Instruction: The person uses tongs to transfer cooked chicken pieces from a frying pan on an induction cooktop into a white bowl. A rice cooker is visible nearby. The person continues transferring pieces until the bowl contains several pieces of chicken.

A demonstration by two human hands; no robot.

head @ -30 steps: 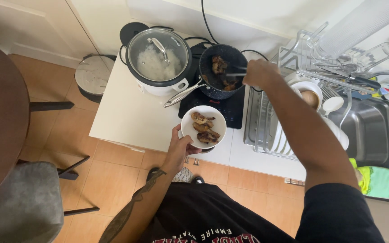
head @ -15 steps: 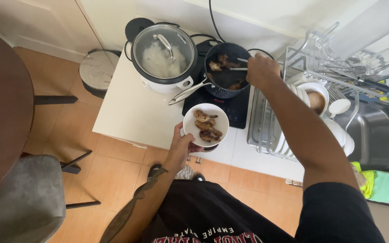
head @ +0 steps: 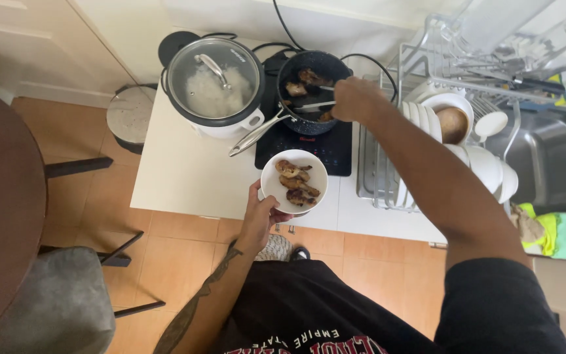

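Left hand grips a white bowl of cooked meat at the table's near edge. Right hand is closed on metal tongs inside the dark pan, farther back.

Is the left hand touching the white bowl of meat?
Touching. The head view shows the left hand gripping the white bowl at its lower left edge, fingers under it.

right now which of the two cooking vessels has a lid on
The rice cooker on the left, covered by a glass lid; the dark pan beside it is open.
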